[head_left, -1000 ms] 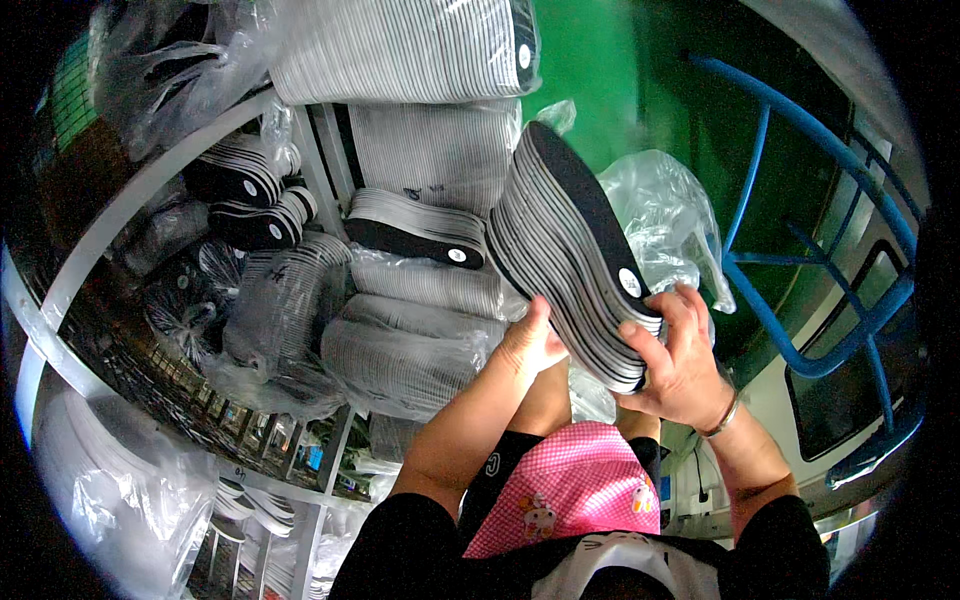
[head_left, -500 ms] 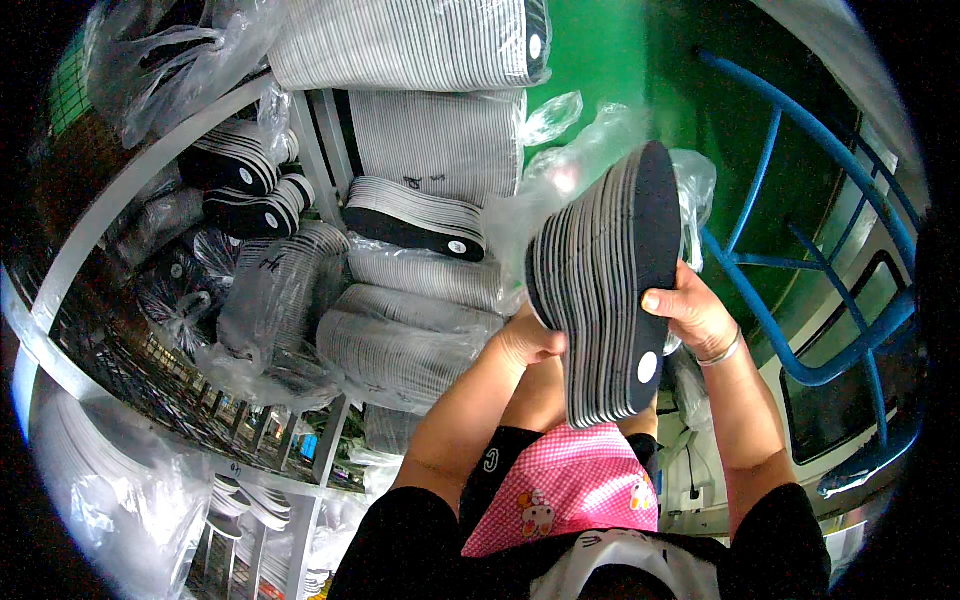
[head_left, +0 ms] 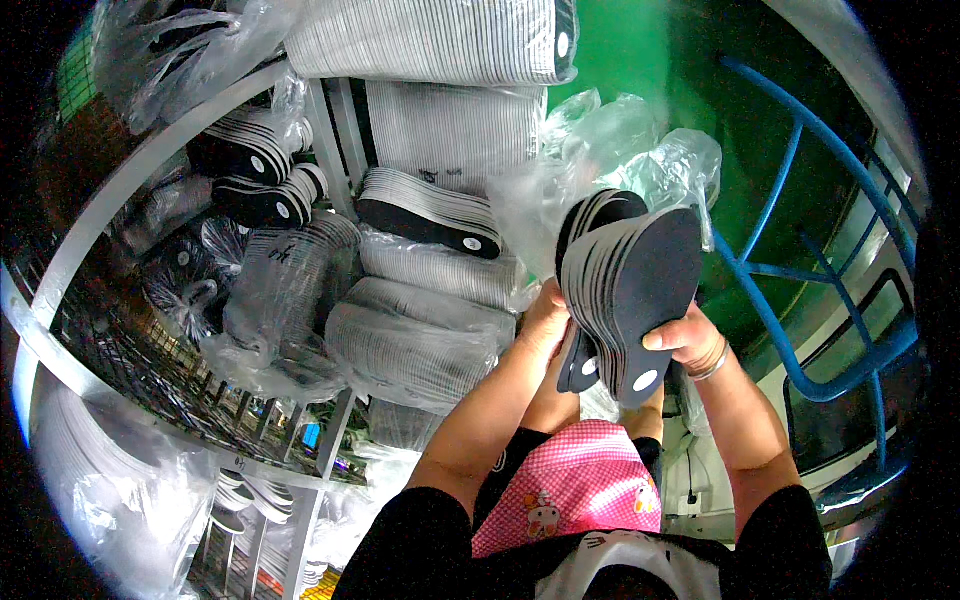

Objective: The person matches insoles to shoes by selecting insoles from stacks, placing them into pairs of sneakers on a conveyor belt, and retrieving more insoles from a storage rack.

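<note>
Hands: apart from each other, one on each side of a load of black-faced insoles held in two groups. The right hand [head_left: 688,340] is clamped on the front insole stack [head_left: 655,290], thumb laid on the black face of the outermost insole; its other fingers are hidden. The left hand [head_left: 546,318] grips the left side of the load at the rear insole stack [head_left: 590,212]; how far its fingers wrap around cannot be told.

Position: both stacks are between the hands, toe ends pointing away from the wearer and heel ends toward the lap. White round labels show near the heels. The front stack overlaps the rear one and covers much of it.

Surroundings: crumpled clear plastic bags [head_left: 625,140] lie just beyond the hands, over a green surface [head_left: 615,45]. Left of the left hand, a loose insole stack [head_left: 430,213] lies on its side above plastic-wrapped insole bundles [head_left: 420,340]. Farther left, a grey metal rack [head_left: 150,170] curves past. Right of the right hand, well apart, is a blue tubular frame [head_left: 785,345]. A pink checked apron [head_left: 580,470] is below the hands.
</note>
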The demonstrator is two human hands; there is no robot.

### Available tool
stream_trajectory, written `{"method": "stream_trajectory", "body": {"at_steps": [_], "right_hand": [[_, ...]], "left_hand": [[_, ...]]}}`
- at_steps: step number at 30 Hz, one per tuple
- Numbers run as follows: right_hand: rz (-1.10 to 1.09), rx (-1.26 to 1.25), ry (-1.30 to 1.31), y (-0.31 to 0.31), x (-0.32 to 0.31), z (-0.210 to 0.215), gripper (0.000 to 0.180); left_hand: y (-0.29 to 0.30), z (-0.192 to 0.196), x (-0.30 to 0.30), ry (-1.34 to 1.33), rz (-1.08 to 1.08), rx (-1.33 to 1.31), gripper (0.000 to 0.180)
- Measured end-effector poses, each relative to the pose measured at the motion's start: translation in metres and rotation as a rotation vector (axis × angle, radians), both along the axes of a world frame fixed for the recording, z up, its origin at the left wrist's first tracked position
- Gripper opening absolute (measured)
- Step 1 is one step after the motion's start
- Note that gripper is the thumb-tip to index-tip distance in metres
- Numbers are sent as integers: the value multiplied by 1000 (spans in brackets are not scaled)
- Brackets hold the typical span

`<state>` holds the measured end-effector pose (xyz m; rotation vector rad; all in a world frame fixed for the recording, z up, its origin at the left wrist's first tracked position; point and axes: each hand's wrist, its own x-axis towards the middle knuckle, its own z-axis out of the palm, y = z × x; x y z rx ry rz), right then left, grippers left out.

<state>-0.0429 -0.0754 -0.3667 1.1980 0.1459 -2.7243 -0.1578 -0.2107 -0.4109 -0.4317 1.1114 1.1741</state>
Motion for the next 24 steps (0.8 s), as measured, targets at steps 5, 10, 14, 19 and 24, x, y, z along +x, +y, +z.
{"method": "stream_trajectory", "body": {"at_steps": [5,10,14,19,24], "right_hand": [[-169,-24,-153,-7,-7,10,65],[-202,29,-250,-5,-18,11,66],[-75,-91,-252,-2,-2,1,67],[138,205,-129,41,-55,13,78],[533,850,131,41,-125,-44,94]], "left_hand": [[-1,5,8,-89,232,-123,68],[-9,-4,14,-29,155,-216,59],[16,20,10,93,81,-311,53],[-25,14,67,-182,166,-238,50],[-49,49,91,211,-1119,45,43]]}}
